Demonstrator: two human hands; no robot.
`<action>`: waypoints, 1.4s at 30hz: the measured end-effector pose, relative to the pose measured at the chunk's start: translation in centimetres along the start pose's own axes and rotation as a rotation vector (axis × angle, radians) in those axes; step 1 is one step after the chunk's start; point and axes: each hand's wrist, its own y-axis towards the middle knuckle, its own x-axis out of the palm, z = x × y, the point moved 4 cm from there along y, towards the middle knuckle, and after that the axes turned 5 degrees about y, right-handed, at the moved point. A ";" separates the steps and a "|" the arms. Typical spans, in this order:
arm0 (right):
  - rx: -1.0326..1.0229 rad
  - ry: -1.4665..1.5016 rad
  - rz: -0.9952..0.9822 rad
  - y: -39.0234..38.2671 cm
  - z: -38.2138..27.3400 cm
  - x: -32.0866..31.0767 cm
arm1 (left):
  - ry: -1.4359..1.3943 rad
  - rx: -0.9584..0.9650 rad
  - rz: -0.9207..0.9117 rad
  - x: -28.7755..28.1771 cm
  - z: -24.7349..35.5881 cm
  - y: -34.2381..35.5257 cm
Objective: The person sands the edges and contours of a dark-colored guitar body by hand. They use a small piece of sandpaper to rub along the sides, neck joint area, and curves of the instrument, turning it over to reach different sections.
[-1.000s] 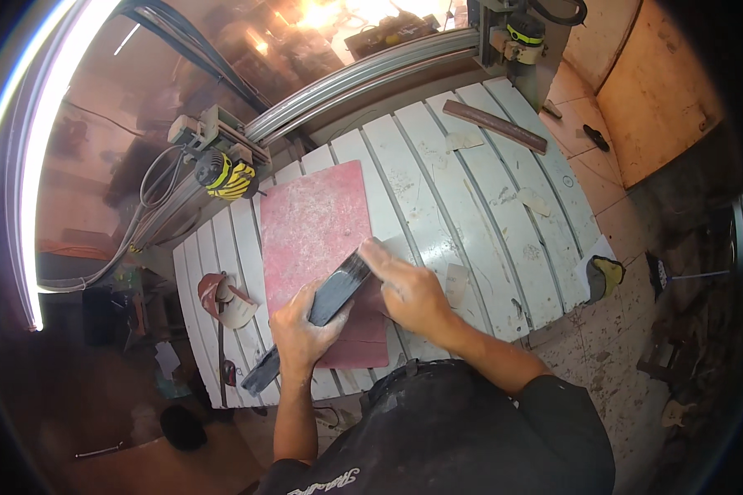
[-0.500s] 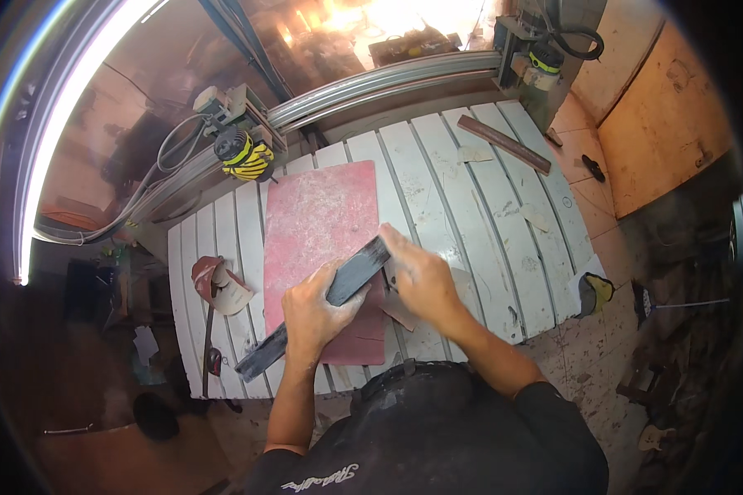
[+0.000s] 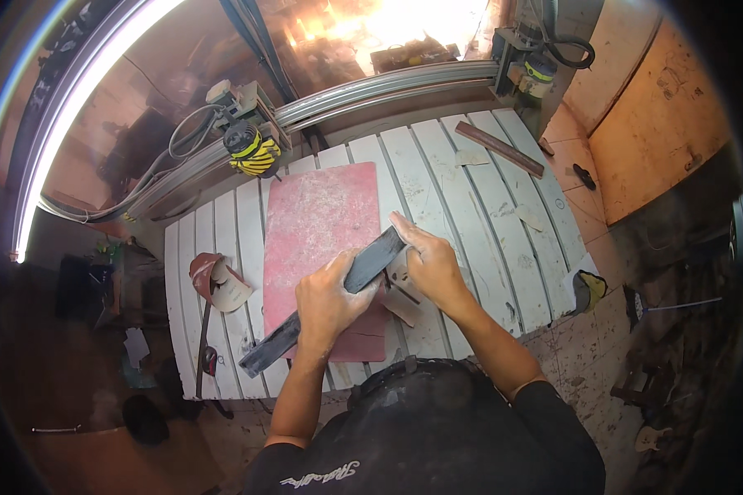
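Observation:
A long, flat dark grey strip (image 3: pixel 376 260), dusty and perhaps wooden, lies slantwise in my grasp, its near left end low and its far right end high. Around its middle wraps my left hand (image 3: pixel 330 297), thumb and fingers on opposite edges. My right hand (image 3: pixel 435 268) is closed at the upper end, its thumb stretched along the tip and the other fingers curled; what lies under them is hidden. Beneath the strip, a dusty red sheet (image 3: pixel 322 214) covers part of the slatted white table (image 3: pixel 479 272). White dust coats both hands.
A curled sheet of reddish abrasive paper (image 3: pixel 209 279) rests at the table's left. A brown wooden strip (image 3: pixel 499 149) lies far right. Behind runs a metal rail (image 3: pixel 388 87), with a black-and-yellow power tool (image 3: pixel 252 151) mounted at its left. A yellow-grey item (image 3: pixel 590 290) sits at the right corner.
Both hands and the dark strip have shifted slightly to the right together. The right thumb still touches the strip's upper end.

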 end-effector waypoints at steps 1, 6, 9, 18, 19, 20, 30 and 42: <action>0.000 -0.078 0.003 -0.3 -1.3 0.3 | 0.012 -0.017 -0.022 -0.2 -0.2 -0.1; -0.105 -0.058 -0.100 -1.4 -3.8 0.7 | 0.020 -0.044 -0.067 0.0 -0.5 -0.5; 0.013 0.038 -0.014 -0.1 -1.0 0.1 | 0.009 -0.018 -0.018 0.5 -0.7 -0.6; 0.301 0.044 -0.107 -0.8 -0.6 -0.3 | 0.024 -0.025 -0.044 0.1 0.1 -0.8; 0.064 -0.029 -0.036 -1.5 -2.3 -0.1 | 0.013 -0.018 -0.033 -0.1 0.0 -1.0; -0.172 -0.104 0.037 -2.4 -4.1 0.1 | -0.002 -0.011 -0.022 -0.2 0.0 -1.1; 0.285 0.199 -0.027 -2.5 5.3 0.1 | -0.003 0.001 -0.030 -0.4 -0.4 -0.2; -0.030 0.107 0.127 -2.2 -0.9 -0.1 | -0.011 -0.030 -0.047 -0.7 -0.6 0.6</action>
